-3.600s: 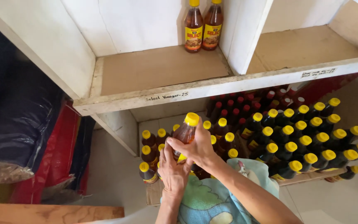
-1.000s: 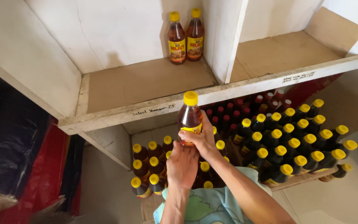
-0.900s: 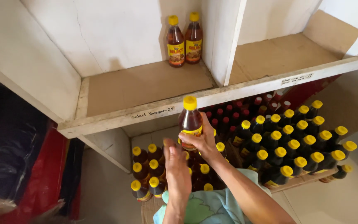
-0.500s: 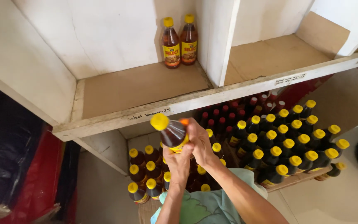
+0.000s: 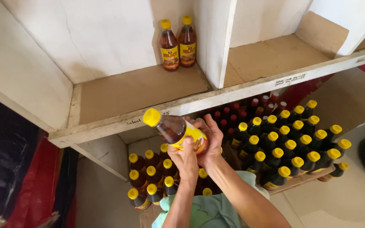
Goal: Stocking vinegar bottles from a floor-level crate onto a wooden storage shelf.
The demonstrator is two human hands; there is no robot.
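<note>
Bottle (image 5: pixel 178 131) base hidden by hands; lower crate bottles (image 5: pixel 148 181) partly behind shelf edge (image 5: pixel 216 99), perhaps more.

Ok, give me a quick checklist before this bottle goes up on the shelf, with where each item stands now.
1. Both hands on the bottle: ok, left hand and right hand wrap its lower half.
2. Yellow cap on: ok.
3. Bottle upright: not ok, tilted, cap toward upper left.
4. Free space on the shelf board: ok, only two bottles stand at the back.
5. Label facing front: cannot tell, hands cover it.
</note>
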